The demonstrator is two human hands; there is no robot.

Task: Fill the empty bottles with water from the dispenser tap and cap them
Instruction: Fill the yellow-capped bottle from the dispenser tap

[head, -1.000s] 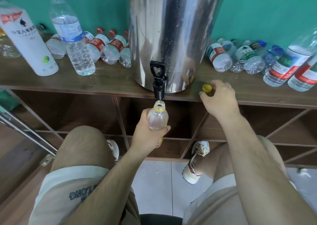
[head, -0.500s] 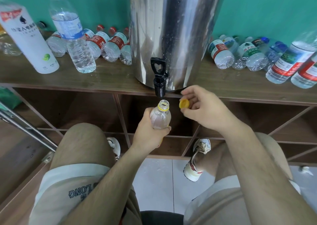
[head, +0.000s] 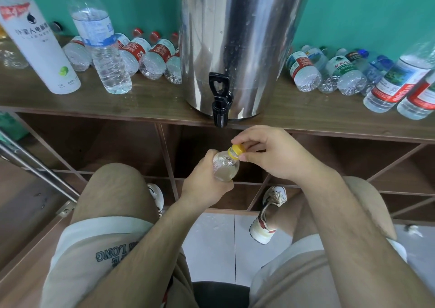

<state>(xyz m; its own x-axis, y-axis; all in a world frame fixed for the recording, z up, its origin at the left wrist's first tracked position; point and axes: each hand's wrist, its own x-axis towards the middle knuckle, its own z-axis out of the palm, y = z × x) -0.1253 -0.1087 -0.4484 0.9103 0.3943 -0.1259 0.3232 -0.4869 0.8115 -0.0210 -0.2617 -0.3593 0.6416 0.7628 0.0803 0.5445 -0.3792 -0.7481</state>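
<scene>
Seemingly water-filled bottle [head: 224, 168], yellow cap [head: 237, 150]

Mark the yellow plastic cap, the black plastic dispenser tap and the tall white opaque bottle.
yellow plastic cap [head: 238, 148], head view, its top between the fingers.
black plastic dispenser tap [head: 220, 116], head view, the spout below the handle.
tall white opaque bottle [head: 41, 49], head view, the middle of its body.

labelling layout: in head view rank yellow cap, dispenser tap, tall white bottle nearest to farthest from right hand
1. yellow cap, pinched by the right hand
2. dispenser tap, just above it
3. tall white bottle, standing far left
</scene>
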